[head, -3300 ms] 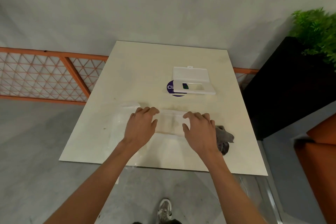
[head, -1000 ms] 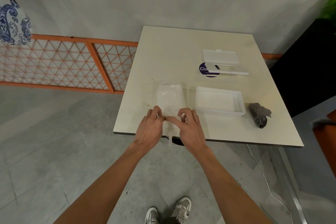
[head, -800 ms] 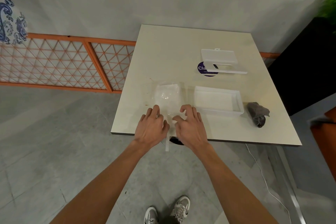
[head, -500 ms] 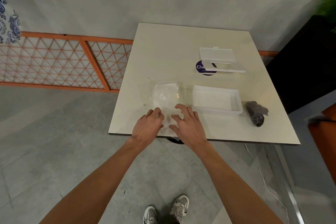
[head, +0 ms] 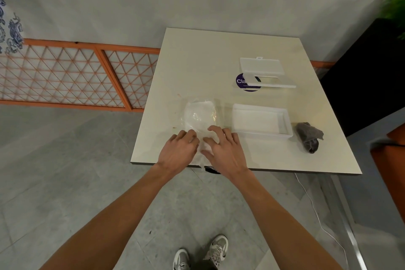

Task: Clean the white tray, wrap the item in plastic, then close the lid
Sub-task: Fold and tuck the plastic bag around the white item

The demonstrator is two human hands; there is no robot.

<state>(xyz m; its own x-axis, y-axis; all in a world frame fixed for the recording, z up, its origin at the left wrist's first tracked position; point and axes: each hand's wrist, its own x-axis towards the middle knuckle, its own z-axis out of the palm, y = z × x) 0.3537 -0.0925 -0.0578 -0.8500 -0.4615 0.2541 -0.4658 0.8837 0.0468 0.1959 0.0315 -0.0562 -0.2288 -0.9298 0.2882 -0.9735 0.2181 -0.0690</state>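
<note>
A white item wrapped in clear plastic (head: 199, 116) lies near the table's front left edge. My left hand (head: 178, 151) and my right hand (head: 223, 149) lie flat on the near end of the plastic, fingers spread and pressing it down. The white tray (head: 262, 124) sits just to the right of them. Farther back stands a white box with its lid open (head: 263, 72), partly over a purple round sticker (head: 242, 83).
A crumpled grey cloth (head: 309, 137) lies right of the tray. The cream table (head: 208, 55) ends just under my wrists. An orange lattice fence (head: 76, 76) runs on the left, a black planter (head: 368, 76) on the right. A white cable (head: 315, 208) trails on the floor.
Both hands went from pinching the plastic's near edge over the table's edge to lying flat on it, a little farther onto the table. Earlier they were at the tray.
</note>
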